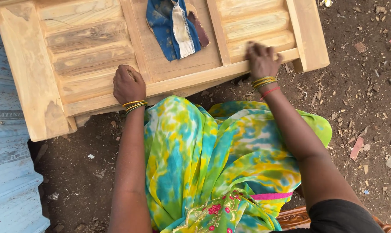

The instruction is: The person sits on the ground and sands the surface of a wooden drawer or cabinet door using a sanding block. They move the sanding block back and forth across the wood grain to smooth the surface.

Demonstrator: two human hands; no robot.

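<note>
Left hand (128, 84) left of centre, fist curled, knuckles resting on pale unfinished wooden panelled frame (31, 77) filling upper frame. Right hand (261, 60) upper right, fingers spread, pressing flat on frame's lower rail. Blue cloth scrap (169, 26) top centre.

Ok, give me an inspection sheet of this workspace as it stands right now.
Surface: bare dirt ground, strewn with wood chips.
Job's things: pale wooden panelled frame lying flat; a blue and white cloth rests on its middle panel, with a dark brown object partly under it.
Clutter: wood scraps and small debris on the dirt at right.
Grips: left hand closed on the frame's near rail; right hand pressed on the same rail, blurred, so what it holds cannot be told.
Cables: nothing seen.
Surroundings: blue corrugated sheet at left; carved wooden piece at the bottom edge.
</note>
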